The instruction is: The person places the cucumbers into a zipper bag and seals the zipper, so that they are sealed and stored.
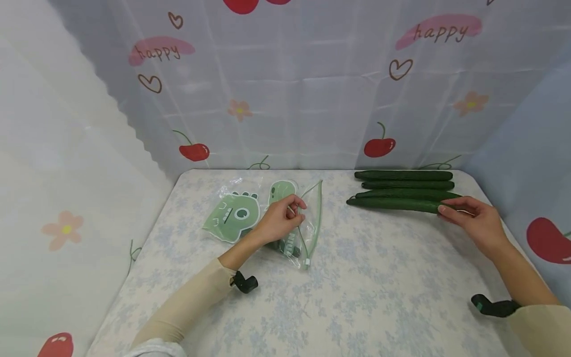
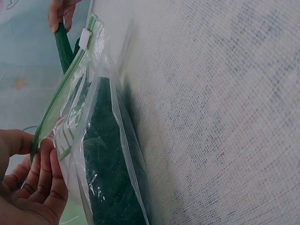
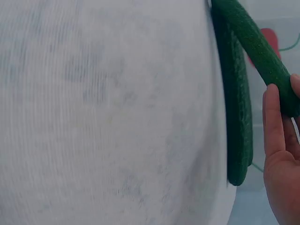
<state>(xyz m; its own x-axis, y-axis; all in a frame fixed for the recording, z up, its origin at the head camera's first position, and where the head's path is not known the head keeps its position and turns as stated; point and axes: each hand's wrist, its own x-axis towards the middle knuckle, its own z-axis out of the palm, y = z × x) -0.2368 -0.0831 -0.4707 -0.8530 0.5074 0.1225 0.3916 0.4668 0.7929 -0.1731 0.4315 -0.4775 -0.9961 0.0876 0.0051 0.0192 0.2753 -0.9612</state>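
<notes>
My left hand [image 1: 280,218] pinches the green-edged mouth of a clear zip bag [image 1: 315,218] with dinosaur prints; in the left wrist view the fingers hold the rim, with the white slider [image 2: 85,39] at its far end. A dark green cucumber [image 2: 110,154] lies inside the bag. On the right, my right hand [image 1: 479,220] grips the right end of the nearest cucumber [image 1: 397,204] between thumb and fingers. The right wrist view shows this held cucumber [image 3: 262,49] slanting over others [image 3: 238,117] on the table.
Behind the held cucumber, several cucumbers [image 1: 403,175] lie side by side near the table's back edge. Patterned curtains [image 1: 285,124] hang behind and at both sides of the flowered tabletop [image 1: 366,277].
</notes>
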